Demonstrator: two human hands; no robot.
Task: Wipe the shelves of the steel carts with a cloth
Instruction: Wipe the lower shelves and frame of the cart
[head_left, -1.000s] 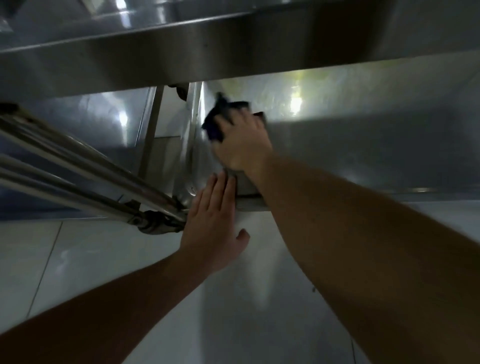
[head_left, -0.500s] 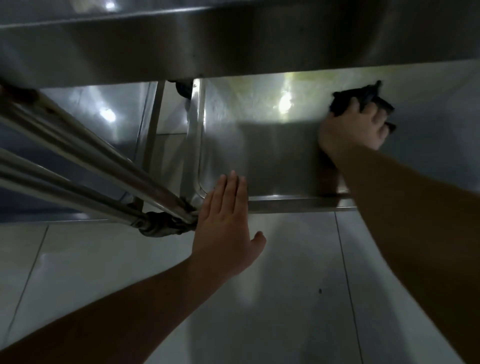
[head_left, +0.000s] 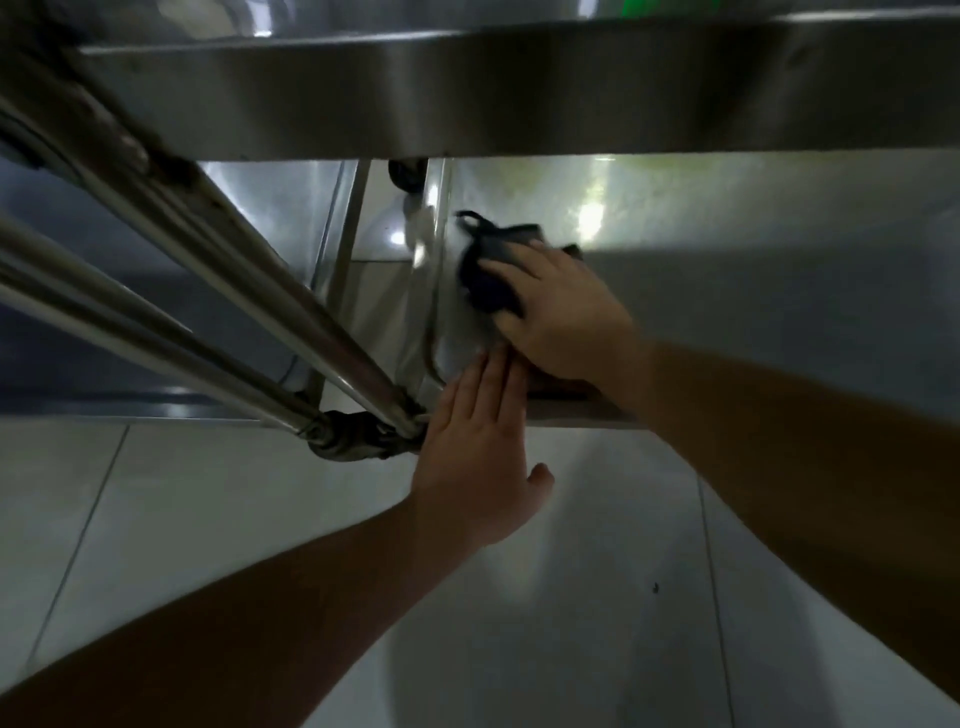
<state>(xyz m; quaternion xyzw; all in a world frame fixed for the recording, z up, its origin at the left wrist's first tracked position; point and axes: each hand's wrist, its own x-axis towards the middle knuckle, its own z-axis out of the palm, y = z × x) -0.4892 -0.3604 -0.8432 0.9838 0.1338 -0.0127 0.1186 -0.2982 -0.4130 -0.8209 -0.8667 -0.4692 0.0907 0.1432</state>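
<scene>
A dark cloth lies crumpled on the lower steel shelf of the cart, near the shelf's left rim. My right hand presses down on the cloth with its fingers spread over it. My left hand rests flat, fingers straight, on the shelf's front left corner beside the cart's leg joint. The upper shelf hangs over the lower one and hides its far part.
Steel tubes of the cart frame slant from the upper left down to the corner joint. A second steel cart shelf stands to the left. A caster wheel shows at the back. Pale floor tiles lie below.
My right hand has swept the cloth from the shelf's right side back to its left rim. My left hand stays on the front corner.
</scene>
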